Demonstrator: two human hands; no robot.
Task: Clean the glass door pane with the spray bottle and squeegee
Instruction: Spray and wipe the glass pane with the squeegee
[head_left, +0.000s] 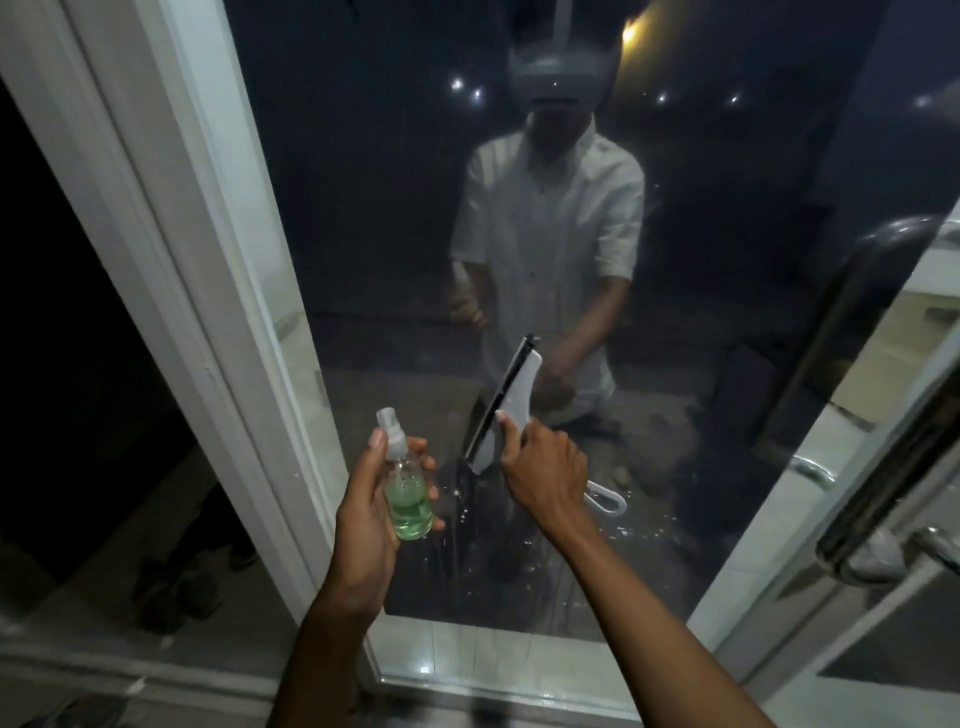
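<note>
The glass door pane fills the centre of the view, dark and reflective, showing the person's mirrored figure in a white shirt. Fine water droplets speckle its lower part, around 5 o'clock from the squeegee. The white door frame runs diagonally along the pane's 9 o'clock edge, with a dark opening beyond it. A chrome door handle stands at the pane's 3 o'clock side, curved at the top and fixed at a lower mount.

The right hand grips the handle of the squeegee, fingers curled around it, thumb along the head. The squeegee is white with a black rubber blade; the blade points toward 12 o'clock, slightly tilted, and lies against or very close to the pane. Contact cannot be confirmed.

The left hand holds the spray bottle upright, fingers wrapped around the body. The bottle is clear, holds green liquid in its lower half, and sits at 9 o'clock from the squeegee, just beside it, apart from the glass.
</note>
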